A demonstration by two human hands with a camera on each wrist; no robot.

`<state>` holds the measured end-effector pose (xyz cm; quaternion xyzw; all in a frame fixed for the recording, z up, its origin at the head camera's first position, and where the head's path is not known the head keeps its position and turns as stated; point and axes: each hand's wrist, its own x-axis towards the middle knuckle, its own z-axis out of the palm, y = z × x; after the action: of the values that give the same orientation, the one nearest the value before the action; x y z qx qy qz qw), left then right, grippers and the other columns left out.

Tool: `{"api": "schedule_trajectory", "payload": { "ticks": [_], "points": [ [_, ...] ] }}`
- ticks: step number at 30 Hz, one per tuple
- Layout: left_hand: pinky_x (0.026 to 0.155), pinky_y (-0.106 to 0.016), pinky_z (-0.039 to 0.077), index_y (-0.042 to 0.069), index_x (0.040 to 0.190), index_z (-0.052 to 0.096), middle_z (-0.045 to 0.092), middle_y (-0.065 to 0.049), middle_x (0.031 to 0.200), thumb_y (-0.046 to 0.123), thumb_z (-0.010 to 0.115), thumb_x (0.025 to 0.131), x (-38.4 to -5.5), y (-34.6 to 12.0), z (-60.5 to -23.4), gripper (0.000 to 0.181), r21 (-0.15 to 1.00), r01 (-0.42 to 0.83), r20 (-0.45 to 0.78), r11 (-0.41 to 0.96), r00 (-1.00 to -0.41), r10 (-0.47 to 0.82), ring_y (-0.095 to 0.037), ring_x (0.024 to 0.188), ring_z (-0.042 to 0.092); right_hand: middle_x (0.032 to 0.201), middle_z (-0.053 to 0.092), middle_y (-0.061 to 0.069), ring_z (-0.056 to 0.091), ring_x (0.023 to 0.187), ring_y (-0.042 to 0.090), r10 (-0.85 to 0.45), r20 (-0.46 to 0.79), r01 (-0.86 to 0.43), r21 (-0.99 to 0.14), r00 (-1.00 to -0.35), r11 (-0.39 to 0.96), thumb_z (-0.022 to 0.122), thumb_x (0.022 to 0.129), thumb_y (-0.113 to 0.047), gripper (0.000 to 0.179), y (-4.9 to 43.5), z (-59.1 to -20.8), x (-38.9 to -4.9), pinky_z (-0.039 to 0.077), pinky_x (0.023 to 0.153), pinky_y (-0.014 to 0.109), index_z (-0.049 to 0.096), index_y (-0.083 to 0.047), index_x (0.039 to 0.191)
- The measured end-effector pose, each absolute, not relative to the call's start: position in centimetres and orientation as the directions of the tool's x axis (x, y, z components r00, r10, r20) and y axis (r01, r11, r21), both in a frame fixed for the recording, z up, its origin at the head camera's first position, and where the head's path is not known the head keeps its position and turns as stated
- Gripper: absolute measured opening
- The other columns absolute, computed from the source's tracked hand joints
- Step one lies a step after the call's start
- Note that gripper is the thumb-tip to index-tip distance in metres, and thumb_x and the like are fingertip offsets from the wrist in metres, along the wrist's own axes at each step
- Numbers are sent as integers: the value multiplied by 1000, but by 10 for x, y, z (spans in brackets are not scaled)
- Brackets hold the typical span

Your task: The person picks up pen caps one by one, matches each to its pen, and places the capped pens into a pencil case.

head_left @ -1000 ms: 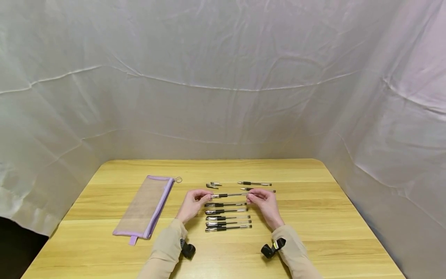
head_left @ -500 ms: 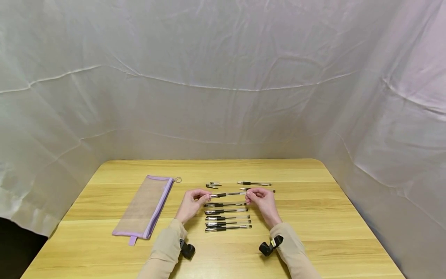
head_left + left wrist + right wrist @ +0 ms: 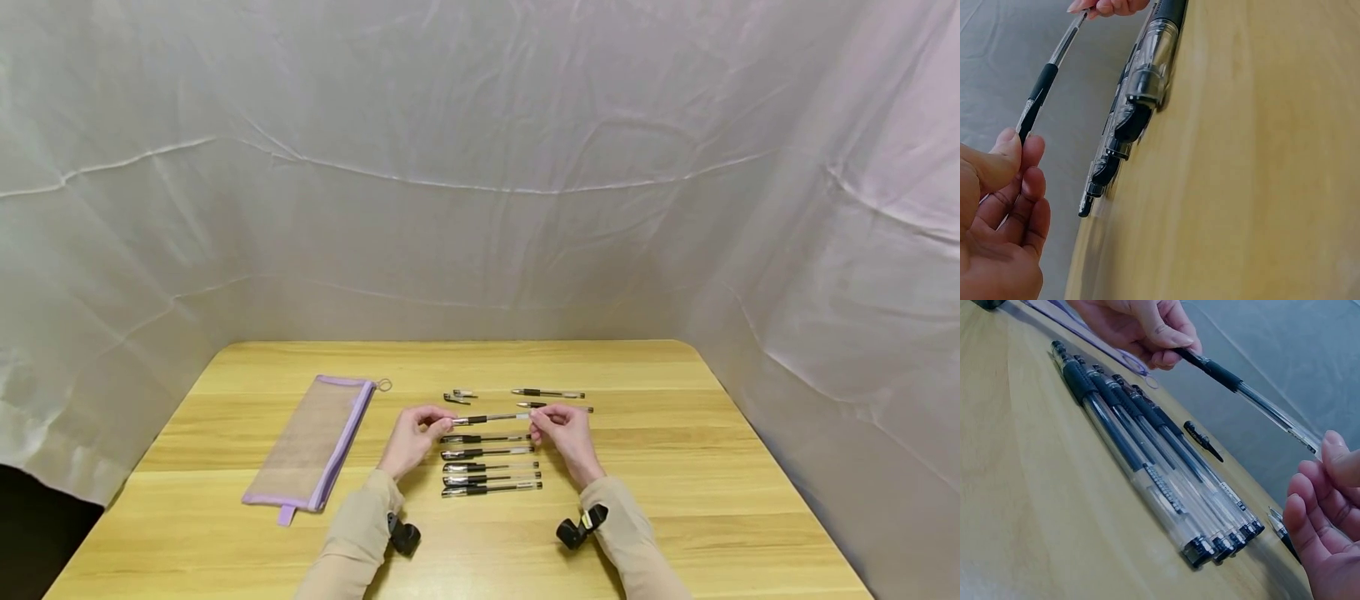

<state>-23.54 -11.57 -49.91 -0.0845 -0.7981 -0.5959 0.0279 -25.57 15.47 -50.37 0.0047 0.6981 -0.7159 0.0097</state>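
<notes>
My left hand (image 3: 408, 440) pinches the capped end of a clear gel pen (image 3: 491, 418) with a black grip. The thumb and fingers of my right hand (image 3: 568, 440) hold its opposite end. In the right wrist view, the pen (image 3: 1260, 406) is raised above the table, stretched between both hands. Below it in the head view lie several capped gel pens (image 3: 480, 453), side by side, caps to the left. Two loose caps (image 3: 457, 399) lie beyond the left hand. Past the right hand are an uncapped pen (image 3: 547, 393) and a second one, partly hidden by the fingers.
A purple-edged mesh zip pouch (image 3: 303, 442) lies flat on the left of the wooden table (image 3: 720, 517), its ring at the far corner. Grey cloth (image 3: 480, 250) hangs around the table's back and sides.
My right hand has shifted slightly left, and the pen's right end has risen a little. Both hands keep hold of the pen; everything else lies as before.
</notes>
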Motion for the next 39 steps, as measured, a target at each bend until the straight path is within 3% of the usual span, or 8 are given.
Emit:
{"api": "schedule_trajectory", "payload": {
  "ticks": [12,20,23,28,32,35,39],
  "points": [
    [89,-31,50,9,103,77,76,-8,94,9,69,93,-239,-118,-494,13,928,177,153,327,-983,98,-12,87,64,74,71,12,63,59,13,-24,-62,61,-998,-998,24,72,91,-6,18,156,-503,-259,55,55,21,70,10,99],
    [77,-22,50,5,108,75,77,-11,96,8,67,94,-241,-119,-499,16,914,150,117,378,-987,109,-16,84,65,91,73,27,67,69,12,-136,-9,5,-1000,-991,30,67,92,2,27,165,-508,-263,57,62,20,64,18,114],
    [77,-22,49,4,109,74,76,-10,95,7,68,93,-242,-120,-501,17,917,131,99,378,-990,104,-13,82,63,97,73,29,67,73,8,-160,36,-58,-989,-986,136,68,91,2,25,167,-509,-264,57,67,19,67,15,113],
    [78,-27,50,6,104,74,76,-8,93,7,71,91,-242,-122,-503,13,912,90,65,400,-995,74,-11,82,62,99,76,17,65,82,4,-148,133,-183,-895,-980,407,74,90,-7,16,166,-511,-265,53,77,16,76,-1,105],
    [87,-35,52,9,99,76,76,-6,95,9,74,89,-243,-121,-504,10,872,80,67,484,-997,44,-15,85,64,95,76,11,62,79,8,-154,157,-214,-841,-976,497,75,89,-8,13,164,-514,-267,51,73,20,78,-7,101],
    [98,-46,42,13,95,77,77,-6,99,13,77,87,-242,-120,-504,8,821,75,79,566,-997,17,-22,95,64,93,74,8,60,78,9,-169,181,-245,-804,-969,542,77,87,-9,11,163,-515,-268,49,71,20,79,-8,98],
    [101,-56,28,15,92,78,75,-7,108,16,77,87,-240,-118,-502,5,781,49,70,622,-998,-9,-31,111,56,91,74,6,59,80,11,-182,217,-283,-765,-959,578,79,85,-9,10,162,-515,-269,47,72,20,80,-10,94]
  ]
}}
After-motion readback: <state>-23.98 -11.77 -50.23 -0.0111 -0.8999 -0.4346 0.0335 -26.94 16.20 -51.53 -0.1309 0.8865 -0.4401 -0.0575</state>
